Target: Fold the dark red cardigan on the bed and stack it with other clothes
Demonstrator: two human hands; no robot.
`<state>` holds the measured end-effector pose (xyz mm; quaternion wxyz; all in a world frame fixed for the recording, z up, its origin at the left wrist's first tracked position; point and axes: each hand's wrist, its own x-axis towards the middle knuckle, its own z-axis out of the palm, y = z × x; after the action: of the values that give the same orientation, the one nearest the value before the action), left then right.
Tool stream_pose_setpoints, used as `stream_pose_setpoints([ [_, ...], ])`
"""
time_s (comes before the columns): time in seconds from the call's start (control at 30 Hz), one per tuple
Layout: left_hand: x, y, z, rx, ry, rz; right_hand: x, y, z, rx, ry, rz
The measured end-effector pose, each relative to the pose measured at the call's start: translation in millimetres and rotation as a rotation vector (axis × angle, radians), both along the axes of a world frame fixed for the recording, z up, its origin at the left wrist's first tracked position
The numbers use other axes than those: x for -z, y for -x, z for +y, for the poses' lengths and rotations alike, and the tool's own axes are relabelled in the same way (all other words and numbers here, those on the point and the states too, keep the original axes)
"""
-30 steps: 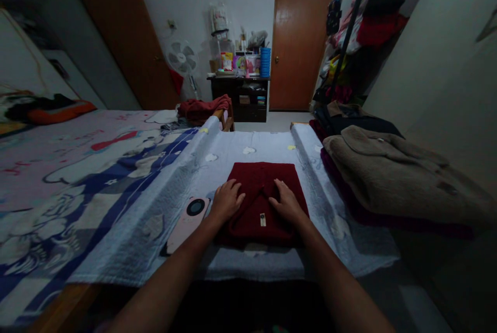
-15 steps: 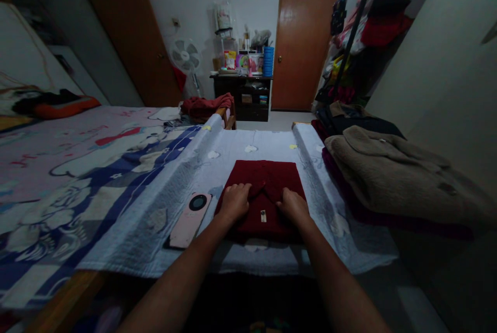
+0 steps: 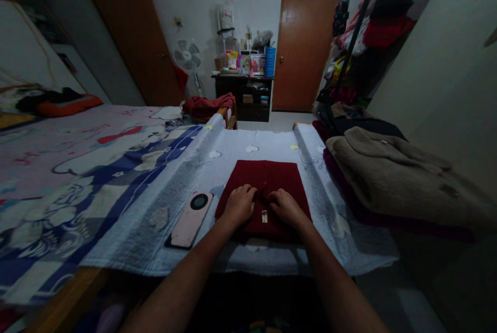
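A dark red garment, folded into a flat block, lies on a light blue patterned cloth. A small pale tag shows near its front. My left hand rests on the garment's left half, and my right hand is on its right half, both with curled fingers touching the fabric near the middle. Whether the fingertips pinch any fabric is too dark to tell. Left of the garment lies a pink phone with a round black camera ring, back side up.
A bed with a patterned blanket spreads along the left. Folded coats, the top one brown, are stacked at the right. Farther back are a red cloth, a fan, a dark cabinet and a wooden door.
Both hands have moved inward over the red garment, closer to each other. The fabric between them now looks more gathered at the collar, and the view has shifted slightly.
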<state>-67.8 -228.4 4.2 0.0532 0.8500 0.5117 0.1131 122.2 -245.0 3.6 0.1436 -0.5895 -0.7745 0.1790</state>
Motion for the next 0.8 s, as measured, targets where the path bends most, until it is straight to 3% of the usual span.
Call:
stream_pose_setpoints([
  [0.17,3.9,1,3,0.008,0.008,0.021,6.2,-3,3,-0.002,0.007,0.016],
  [0.37,-2.0,-3,4,0.041,-0.018,0.034,11.7,-3,6,0.008,0.022,0.056],
  [0.6,-2.1,-4,-2,-0.113,0.001,0.122,13.1,-2,6,0.044,0.0,0.123],
  [0.8,-4.9,-2,7,-0.088,0.025,0.07,15.4,-2,7,0.049,0.013,0.168],
])
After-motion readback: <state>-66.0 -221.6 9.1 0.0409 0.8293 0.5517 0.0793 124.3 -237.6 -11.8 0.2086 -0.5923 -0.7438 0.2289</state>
